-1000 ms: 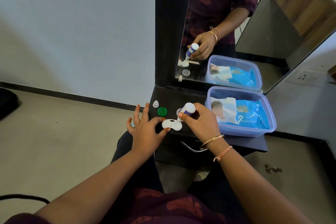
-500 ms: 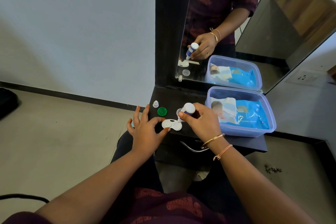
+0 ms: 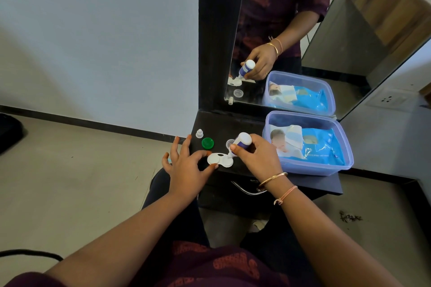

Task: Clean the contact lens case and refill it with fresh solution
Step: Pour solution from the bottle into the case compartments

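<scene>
A white two-well contact lens case (image 3: 219,160) lies open on the black shelf (image 3: 235,128) near its front left corner. My left hand (image 3: 186,168) pinches the case's left well between thumb and forefinger, other fingers spread. My right hand (image 3: 258,157) grips a small white and blue solution bottle (image 3: 241,143), tipped nozzle-down onto the case's right well. A green cap (image 3: 207,143), a clear cap (image 3: 229,143) partly behind the bottle, and the small white bottle cap (image 3: 199,133) lie behind the case.
A clear plastic box (image 3: 310,169) holding a blue wipes pack (image 3: 319,147) fills the shelf's right side. A mirror (image 3: 303,30) stands behind. A metal drawer handle (image 3: 245,190) sits under the shelf edge. Floor lies to the left, with a dark cable (image 3: 30,253).
Almost nothing has moved. Both hands keep their hold, with the bottle still tipped over the case's right well.
</scene>
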